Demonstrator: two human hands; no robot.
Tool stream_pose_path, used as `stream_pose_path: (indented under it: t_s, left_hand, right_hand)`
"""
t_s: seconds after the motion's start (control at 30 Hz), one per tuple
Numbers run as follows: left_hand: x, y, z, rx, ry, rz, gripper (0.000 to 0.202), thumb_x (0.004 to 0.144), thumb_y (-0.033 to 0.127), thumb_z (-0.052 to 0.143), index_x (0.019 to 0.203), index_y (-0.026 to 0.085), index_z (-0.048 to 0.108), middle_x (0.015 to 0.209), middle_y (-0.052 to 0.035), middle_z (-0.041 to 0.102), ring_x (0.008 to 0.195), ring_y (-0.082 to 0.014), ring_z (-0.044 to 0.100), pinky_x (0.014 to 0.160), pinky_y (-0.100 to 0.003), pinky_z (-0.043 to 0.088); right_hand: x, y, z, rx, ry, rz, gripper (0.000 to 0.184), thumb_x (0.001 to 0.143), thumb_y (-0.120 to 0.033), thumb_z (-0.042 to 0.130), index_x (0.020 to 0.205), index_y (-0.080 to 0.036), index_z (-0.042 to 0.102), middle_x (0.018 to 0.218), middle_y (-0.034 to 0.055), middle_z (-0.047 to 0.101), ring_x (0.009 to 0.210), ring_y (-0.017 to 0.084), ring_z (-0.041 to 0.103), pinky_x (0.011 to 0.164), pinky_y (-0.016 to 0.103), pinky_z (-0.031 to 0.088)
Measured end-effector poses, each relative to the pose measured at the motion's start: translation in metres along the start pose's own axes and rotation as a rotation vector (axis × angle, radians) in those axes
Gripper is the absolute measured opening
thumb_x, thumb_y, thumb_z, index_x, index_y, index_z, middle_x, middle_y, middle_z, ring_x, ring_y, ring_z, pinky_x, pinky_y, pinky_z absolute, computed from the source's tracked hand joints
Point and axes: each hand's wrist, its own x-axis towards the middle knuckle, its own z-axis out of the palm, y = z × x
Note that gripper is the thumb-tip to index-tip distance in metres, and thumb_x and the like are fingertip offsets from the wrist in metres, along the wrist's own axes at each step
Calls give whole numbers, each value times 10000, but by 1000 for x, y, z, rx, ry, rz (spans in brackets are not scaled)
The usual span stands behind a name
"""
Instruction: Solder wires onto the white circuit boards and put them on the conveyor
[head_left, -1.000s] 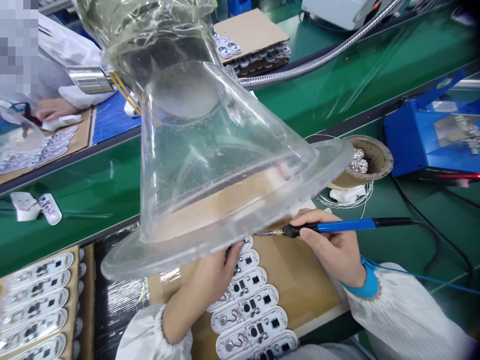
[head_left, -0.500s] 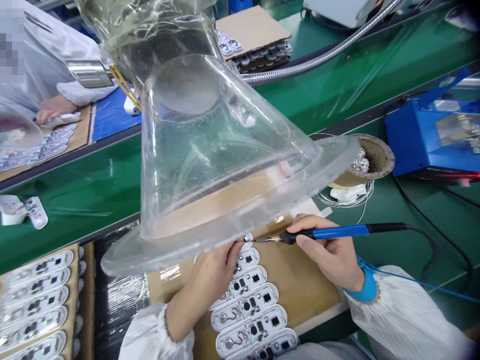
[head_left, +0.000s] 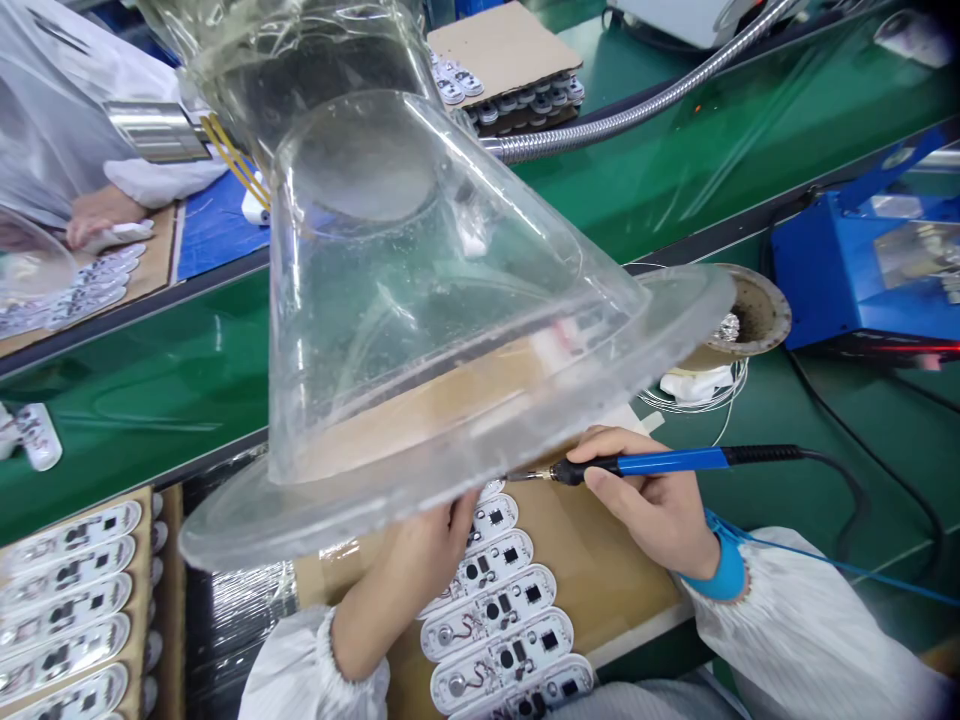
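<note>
My right hand [head_left: 660, 515], with a blue strap around its wrist, grips a blue and black soldering iron [head_left: 671, 461] like a pen. The iron's tip points left, at the far end of a row of white oval circuit-board units [head_left: 491, 610] on brown cardboard [head_left: 600, 590]. My left hand [head_left: 424, 560] is closed beside that far unit. Its fingertips are hidden by the rim of a clear plastic fume hood [head_left: 450, 290], so what they pinch cannot be made out.
Above my hands the hood hangs by a metal flexible hose [head_left: 622, 125]. At the right are a stained round pot [head_left: 765, 310] and a blue machine [head_left: 814, 270]. More units lie on stacked cardboard [head_left: 71, 600] at left. A co-worker's hand [head_left: 105, 212] rests across the bench.
The view has shifted slightly, and the hood's rim now covers my left fingertips and most of the far unit. The iron's tip sits slightly further left and stays by the same unit.
</note>
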Motion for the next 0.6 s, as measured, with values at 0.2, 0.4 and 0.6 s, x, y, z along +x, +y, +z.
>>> stream_pose_path:
  t_s: [0.2, 0.4, 0.6]
  left_hand:
    - [0, 0, 0, -7, -1, -1, 166, 1031, 232, 536, 972, 283, 683, 1353, -111, 666, 1347, -324, 621, 1068, -545, 578]
    - [0, -3, -1, 8, -21, 11, 159, 1026, 237, 554, 981, 297, 695, 1346, -108, 672, 1356, -339, 621, 1052, -563, 588]
    - [1, -2, -2, 32, -28, 22, 168, 1020, 217, 555, 917, 285, 670, 1380, -105, 661, 1368, -348, 614, 1046, -578, 594]
  right_hand:
    - [2, -3, 1, 3, 21, -7, 147, 891, -139, 689, 945, -233, 788, 840, 35, 775, 690, 177, 718, 613, 268, 596]
    - [-1, 0, -1, 3, 10, 5, 123, 904, -155, 698, 949, -228, 785, 835, 44, 769, 657, 182, 698, 578, 275, 578]
    - [-3, 3, -2, 13, -20, 1, 118, 933, -159, 701, 972, -236, 782, 845, 41, 763, 696, 186, 709, 605, 275, 580]
